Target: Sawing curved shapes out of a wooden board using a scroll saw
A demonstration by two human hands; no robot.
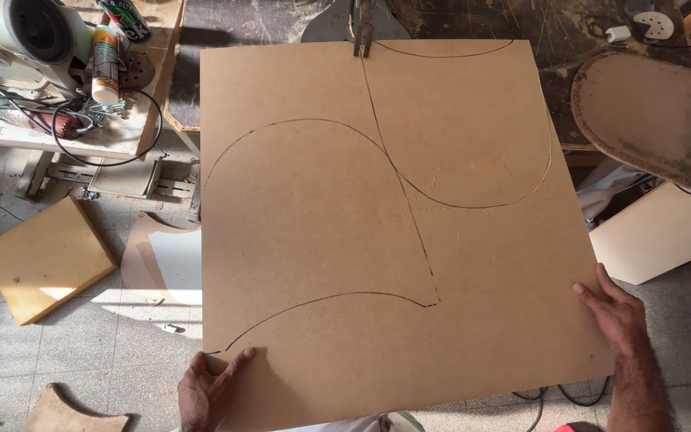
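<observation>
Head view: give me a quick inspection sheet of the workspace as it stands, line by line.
Surface: dusty dark machine table, mostly hidden under the board.
Job's things: large brown fibreboard sheet with curved pencil outlines; saw blade sits at its far edge on a drawn line.
Clutter: cut curved panel at right; yellow foam block and offcuts on the tiled floor.
Grippers: left hand grips the sheet's near left corner; right hand grips its right edge.
Cables: black cord looping off the left bench; more cable below the sheet.
Surroundings: left bench with power tool and glue bottle.
</observation>
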